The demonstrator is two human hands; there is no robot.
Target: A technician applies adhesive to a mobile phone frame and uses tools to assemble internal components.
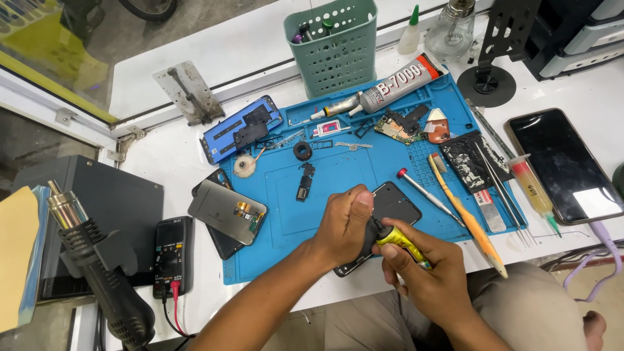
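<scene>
Hands at work over a blue mat (325, 195): left hand (341, 224) pins a black phone frame (393, 205), right hand (426, 276) closed on a yellow glue tube (400, 239). Loose phone parts (406, 125) lie unfitted; reassembly looks far from finished.

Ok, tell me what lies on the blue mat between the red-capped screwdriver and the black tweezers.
In the head view, a long orange-handled brush lies slanted between the red-capped screwdriver and the black tweezers on the blue mat.
</scene>
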